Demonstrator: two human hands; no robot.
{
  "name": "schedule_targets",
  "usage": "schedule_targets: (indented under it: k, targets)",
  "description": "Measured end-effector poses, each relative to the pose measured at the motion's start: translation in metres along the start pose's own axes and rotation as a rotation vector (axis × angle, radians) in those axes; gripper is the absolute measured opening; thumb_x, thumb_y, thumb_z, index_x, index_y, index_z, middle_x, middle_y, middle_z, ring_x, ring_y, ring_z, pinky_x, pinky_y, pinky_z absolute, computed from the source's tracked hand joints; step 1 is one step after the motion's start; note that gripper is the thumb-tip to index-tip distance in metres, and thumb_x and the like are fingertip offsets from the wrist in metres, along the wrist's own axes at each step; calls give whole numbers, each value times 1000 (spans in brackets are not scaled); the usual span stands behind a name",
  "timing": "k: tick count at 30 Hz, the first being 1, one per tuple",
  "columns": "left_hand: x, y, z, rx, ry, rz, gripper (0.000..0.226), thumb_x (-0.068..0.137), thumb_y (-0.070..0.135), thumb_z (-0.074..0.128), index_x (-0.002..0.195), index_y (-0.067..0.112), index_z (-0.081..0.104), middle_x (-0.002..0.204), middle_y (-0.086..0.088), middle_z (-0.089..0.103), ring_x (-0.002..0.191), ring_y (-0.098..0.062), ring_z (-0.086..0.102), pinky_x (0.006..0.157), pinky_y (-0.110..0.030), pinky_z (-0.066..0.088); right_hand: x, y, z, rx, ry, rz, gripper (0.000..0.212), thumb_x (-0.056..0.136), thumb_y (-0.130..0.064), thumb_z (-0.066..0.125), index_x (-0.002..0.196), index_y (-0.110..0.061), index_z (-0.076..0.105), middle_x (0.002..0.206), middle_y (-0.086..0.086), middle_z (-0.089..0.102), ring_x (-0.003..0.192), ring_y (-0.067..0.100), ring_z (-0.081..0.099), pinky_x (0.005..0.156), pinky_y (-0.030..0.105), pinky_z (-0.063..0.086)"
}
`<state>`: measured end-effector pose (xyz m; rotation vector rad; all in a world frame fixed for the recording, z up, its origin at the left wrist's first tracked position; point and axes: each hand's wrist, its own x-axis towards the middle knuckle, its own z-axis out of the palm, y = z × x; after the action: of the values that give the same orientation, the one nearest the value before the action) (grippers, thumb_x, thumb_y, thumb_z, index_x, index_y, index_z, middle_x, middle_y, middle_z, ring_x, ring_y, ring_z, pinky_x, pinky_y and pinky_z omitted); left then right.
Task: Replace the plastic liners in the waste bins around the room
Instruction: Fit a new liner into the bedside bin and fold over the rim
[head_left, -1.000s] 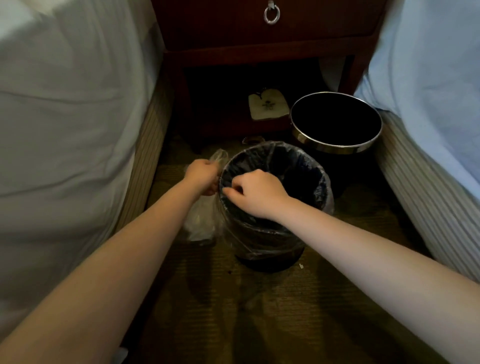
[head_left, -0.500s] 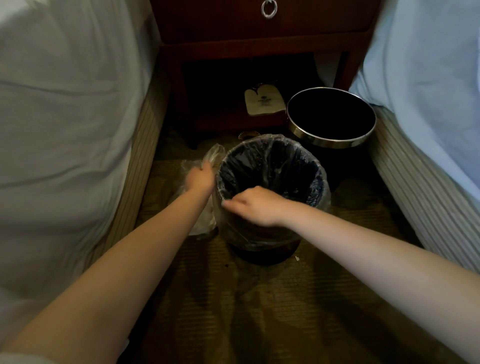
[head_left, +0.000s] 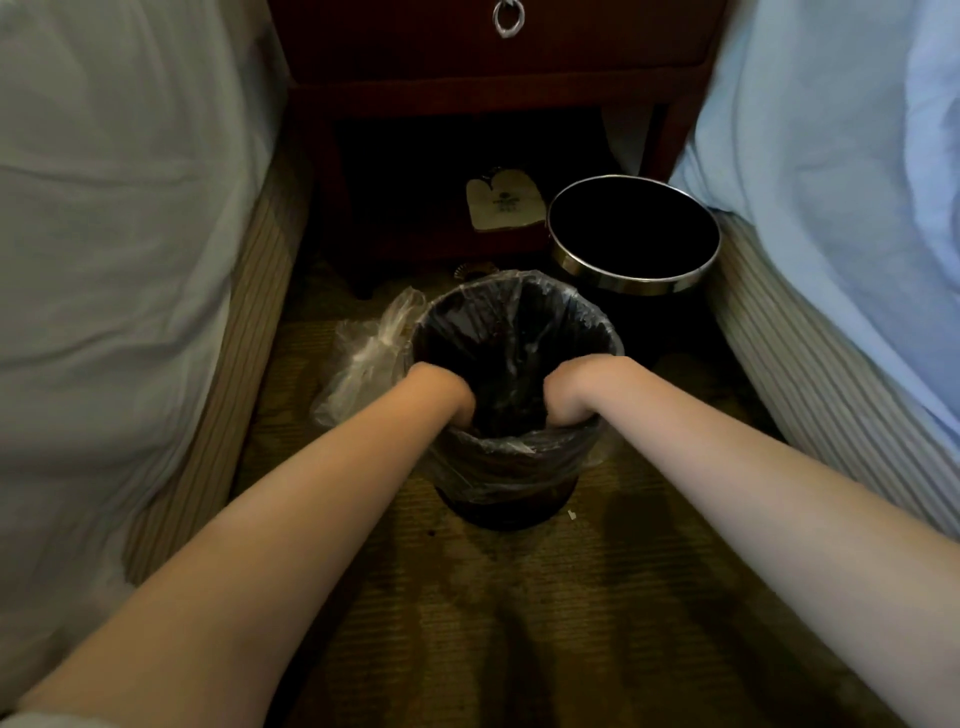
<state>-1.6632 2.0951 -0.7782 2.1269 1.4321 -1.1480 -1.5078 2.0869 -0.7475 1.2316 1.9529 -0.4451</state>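
- Well, head view, the only one: the lined bin (head_left: 506, 499) stands on the carpet (head_left: 519, 623) between the left bed (head_left: 104, 208) and the right bed (head_left: 831, 182), in front of the nightstand (head_left: 498, 88). Its clear liner (head_left: 519, 457) is folded over the rim and down the outer wall.
- The left hand (head_left: 441, 387) and the right hand (head_left: 569, 395) both reach inside past the near rim. Their fingers are lost in the dark interior, so I cannot tell whether they are spread, clenched or grasping plastic.
- The step in hand looks like seating the liner into the bin. To do it well, press the film outward and down against the wall and base so trapped air escapes, but gently enough that the thin plastic does not tear.
- The overhang seems deeper at the near side, so take care that pushing down does not drag the far edge off the rim.
- A crumpled clear bag (head_left: 363, 364) lies just beside the lined bin on its left. It is probably the old liner, to be carried off.
- The second bin (head_left: 634, 278), metal-rimmed, stands behind on the right, close to the right bed. No liner shows in it, so it likely comes next.
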Motion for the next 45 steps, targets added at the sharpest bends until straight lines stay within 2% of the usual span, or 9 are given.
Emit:
schedule_targets:
  k: [6,11,14,21,27,33,38,41,45]
  targets:
    - [-11,-11,-14,-202,677,33,19,93,23,45,98,14,61,98,-7,60,92,-28,59,70,-33,44,11,11,-8,131,648,-31,30,95,-30,46,123,-27,58,117,2,63,104,24,59,76,37,53]
    - [-14,-30,-6,-296,831,52,20,94,21,45,95,11,63,95,-7,60,89,-26,58,80,-39,50,34,11,-5,51,379,95,63,96,-29,49,153,-23,23,152,8,35,137,31,35,103,47,42]
    - [-12,-30,-4,-389,866,100,19,93,21,47,94,13,64,94,-4,61,87,-23,59,78,-41,52,39,13,-4,89,258,129,61,97,-25,49,152,-24,25,153,10,32,135,33,37,101,46,45]
    - [-16,-39,-9,-691,1207,15,18,91,18,53,102,13,67,98,-3,64,90,-18,59,80,-34,50,18,4,-30,362,821,-32,26,95,-27,48,116,-25,64,108,-1,67,95,21,62,75,37,54]
    - [-14,-28,-29,-1088,1165,-43,25,93,18,55,117,15,63,109,0,61,96,-15,58,84,-27,48,-3,38,-37,707,1037,33,22,98,-23,48,113,-22,65,91,-4,67,77,16,61,66,33,52]
    - [7,-6,-77,-1080,1055,41,33,96,20,53,128,18,56,116,-3,59,104,-18,57,83,-26,47,1,96,-11,1178,1192,310,32,97,-24,51,129,-21,54,95,-4,63,81,14,59,65,29,41]
    - [29,18,-110,-1000,934,62,48,97,26,52,142,16,40,128,-5,54,106,-16,54,81,-24,42,9,125,25,1336,1115,522,56,99,-32,49,149,-17,29,140,8,48,119,31,54,87,39,48]
    - [41,26,-126,-990,798,40,68,96,33,53,151,10,20,149,-13,37,132,-29,41,101,-33,39,17,139,41,1305,958,535,73,98,-48,44,155,-22,6,144,13,45,122,36,51,90,46,49]
    - [54,24,-136,-1047,711,-2,72,97,38,51,151,8,14,149,-15,36,132,-32,40,101,-36,39,28,167,38,1580,782,461,77,97,-57,38,154,-29,-5,142,15,47,113,35,58,87,42,51]
